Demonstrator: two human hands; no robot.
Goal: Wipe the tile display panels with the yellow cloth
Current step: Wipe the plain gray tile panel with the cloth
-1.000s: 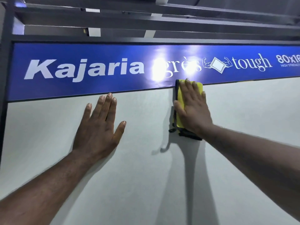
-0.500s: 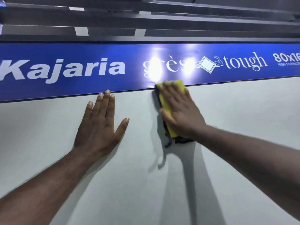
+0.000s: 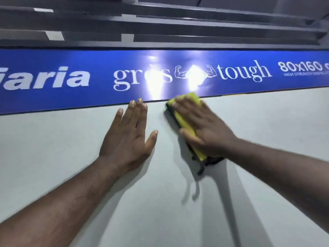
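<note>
A pale grey tile display panel (image 3: 71, 157) fills the lower part of the view. My right hand (image 3: 204, 129) presses a folded yellow cloth (image 3: 185, 122) flat against the panel's top edge, fingers straight and spread over it. The cloth has a dark underside, and a dark loop hangs below my wrist. My left hand (image 3: 128, 136) lies flat on the panel just left of the cloth, fingers straight, fingertips touching the lower edge of the blue header.
A glossy blue header strip (image 3: 53, 79) with white lettering and two bright light glares runs across above the panel. Dark grey metal rails (image 3: 178, 25) of the display rack lie above the strip.
The view has shifted right along the header. My right hand with the cloth stays at the panel's top edge, now blurred by motion. My left hand remains flat beside it.
</note>
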